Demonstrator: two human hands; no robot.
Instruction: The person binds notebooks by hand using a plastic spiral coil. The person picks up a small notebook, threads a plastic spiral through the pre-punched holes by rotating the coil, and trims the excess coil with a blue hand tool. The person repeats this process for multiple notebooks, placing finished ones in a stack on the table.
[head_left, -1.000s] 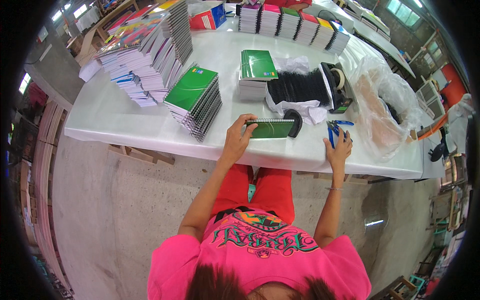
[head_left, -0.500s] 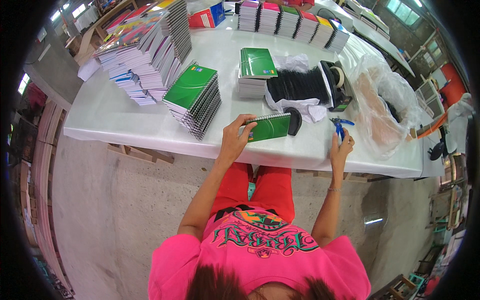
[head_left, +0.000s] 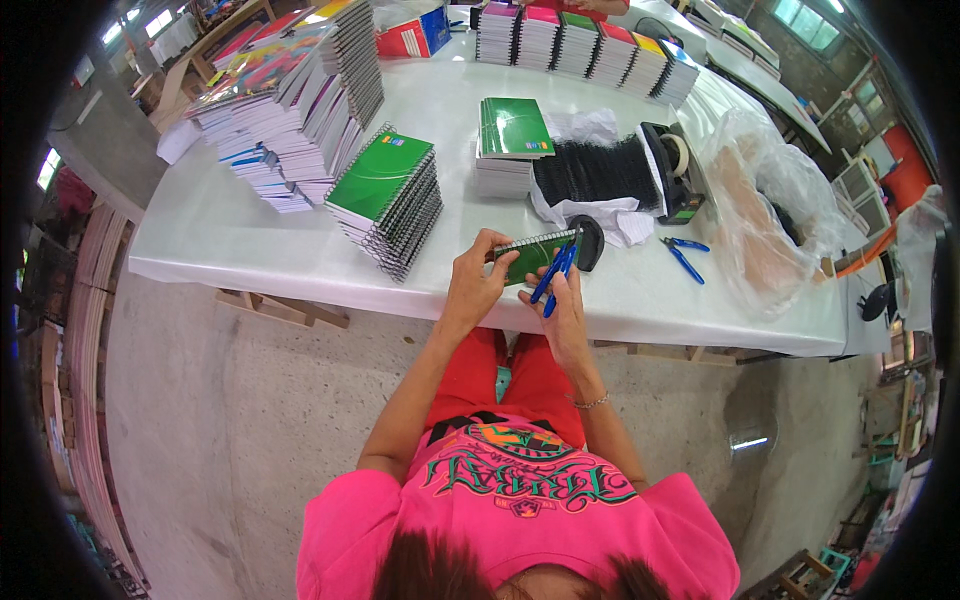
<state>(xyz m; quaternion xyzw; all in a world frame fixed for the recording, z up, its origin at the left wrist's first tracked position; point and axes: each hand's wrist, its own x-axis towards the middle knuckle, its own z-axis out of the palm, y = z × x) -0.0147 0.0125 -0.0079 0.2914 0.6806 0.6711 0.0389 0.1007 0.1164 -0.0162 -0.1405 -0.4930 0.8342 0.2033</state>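
— Head view, from the left: a tall slumped stack of spiral notebooks (head_left: 290, 130), then a neater green-covered pile (head_left: 390, 200) beside it on the white table (head_left: 220, 230). Those look finished, I'd judge.

— And in the hands?

— The left hand (head_left: 478, 285) has its fingers wrapped round the near end of one green notebook (head_left: 530, 255), holding it just over the table's front edge. The right hand (head_left: 562, 300) is closed on blue-handled pliers (head_left: 555, 270), their tips at the notebook's wire spine.

— So mid-job?

— I'd say so: one book in hand, its spine end being worked (I can't tell whether the tips actually bite the wire). Right of that, another green pile (head_left: 512, 145) waits by a black spool of coil (head_left: 600, 170), so more seems left. A second blue tool (head_left: 683, 256) lies idle, then a clear plastic bag (head_left: 770, 210).
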